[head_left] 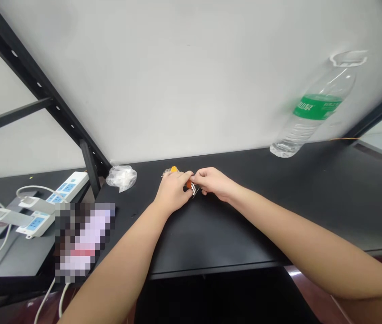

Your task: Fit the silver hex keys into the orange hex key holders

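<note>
At the far left of the frame lay a white power strip (78, 181) with chargers (8, 217) and cables, well apart from the hands. Next came a masked oblong (89, 238), too pixelated to name, near the left forearm, and above it a black post (89, 164) slanted up to the upper left corner. A crumpled clear bag (123, 177) sat just right of the post's foot, the nearest loose item to the left hand (174, 191).

That hand, at mid-frame, had its fingers curled over an orange tool (174, 169), holding it on or just above the tabletop (245, 225); which of the two, I could not tell. The tool's long axis seemed to run from upper left to lower right, though the left hand covered its middle. Thin metal rods (193, 189) showed at its right end, between the two hands.

The right hand (213, 182) met those rods from the right, thumb and forefinger drawn narrow; whether they gripped a rod was hidden. Well beyond, at upper right, a clear bottle (319, 107) stood by the wall.
</note>
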Demonstrator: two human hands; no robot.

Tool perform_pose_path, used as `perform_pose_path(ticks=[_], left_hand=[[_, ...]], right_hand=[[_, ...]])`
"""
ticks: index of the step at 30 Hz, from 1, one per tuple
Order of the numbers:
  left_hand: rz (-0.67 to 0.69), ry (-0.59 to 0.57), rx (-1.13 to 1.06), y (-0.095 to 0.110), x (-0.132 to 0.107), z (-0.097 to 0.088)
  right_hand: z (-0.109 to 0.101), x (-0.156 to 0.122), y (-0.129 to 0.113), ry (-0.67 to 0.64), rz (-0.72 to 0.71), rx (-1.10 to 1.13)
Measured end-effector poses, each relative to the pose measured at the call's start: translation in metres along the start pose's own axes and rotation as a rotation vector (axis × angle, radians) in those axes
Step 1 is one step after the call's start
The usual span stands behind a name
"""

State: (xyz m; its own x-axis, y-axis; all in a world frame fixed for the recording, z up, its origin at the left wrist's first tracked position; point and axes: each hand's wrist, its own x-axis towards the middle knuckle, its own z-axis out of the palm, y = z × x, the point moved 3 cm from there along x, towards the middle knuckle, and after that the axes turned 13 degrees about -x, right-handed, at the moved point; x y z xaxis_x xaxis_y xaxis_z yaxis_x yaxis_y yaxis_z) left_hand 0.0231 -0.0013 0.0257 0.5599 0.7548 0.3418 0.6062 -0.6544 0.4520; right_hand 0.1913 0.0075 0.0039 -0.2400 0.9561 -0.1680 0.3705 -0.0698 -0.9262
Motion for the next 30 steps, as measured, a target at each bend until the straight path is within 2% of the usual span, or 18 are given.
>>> perform_pose_path(ticks=[5, 9, 12, 14, 16, 20, 22, 25, 28, 30], left_hand=[[-0.008, -0.012, 0.020, 0.000, 0.000, 0.001], [-0.037, -0.025, 0.007, -0.003, 0.000, 0.001], [-0.077, 0.000, -0.017, -0.009, 0.000, 0.000], [-0.093, 0.026, -0.042, -0.014, 0.000, -0.001], [-0.081, 0.037, -0.071, -0.017, -0.001, -0.001], [-0.020, 0.035, -0.081, -0.020, -0.001, 0.002], [-0.011, 0.039, -0.062, -0.021, -0.001, 0.003], [-0.010, 0.043, -0.046, -0.022, -0.002, 0.004], [-0.009, 0.034, -0.038, -0.021, -0.002, 0.004], [-0.013, 0.030, -0.038, -0.020, -0.002, 0.003]], right_hand=[[-0.001, -0.005, -0.009, 0.146, -0.192, -0.417], [0.000, -0.008, -0.017, 0.129, -0.367, -0.590], [-0.013, -0.006, -0.016, 0.126, -0.488, -0.765], [-0.026, -0.003, -0.010, 0.122, -0.500, -0.870], [-0.032, -0.001, -0.004, 0.018, -0.521, -0.941], [-0.021, -0.005, -0.002, -0.172, -0.576, -0.979], [-0.011, -0.010, -0.006, -0.183, -0.548, -1.019], [-0.001, -0.016, -0.009, -0.164, -0.434, -1.122], [-0.007, -0.018, -0.009, -0.127, -0.377, -1.161], [-0.017, -0.016, -0.009, -0.096, -0.357, -1.085]])
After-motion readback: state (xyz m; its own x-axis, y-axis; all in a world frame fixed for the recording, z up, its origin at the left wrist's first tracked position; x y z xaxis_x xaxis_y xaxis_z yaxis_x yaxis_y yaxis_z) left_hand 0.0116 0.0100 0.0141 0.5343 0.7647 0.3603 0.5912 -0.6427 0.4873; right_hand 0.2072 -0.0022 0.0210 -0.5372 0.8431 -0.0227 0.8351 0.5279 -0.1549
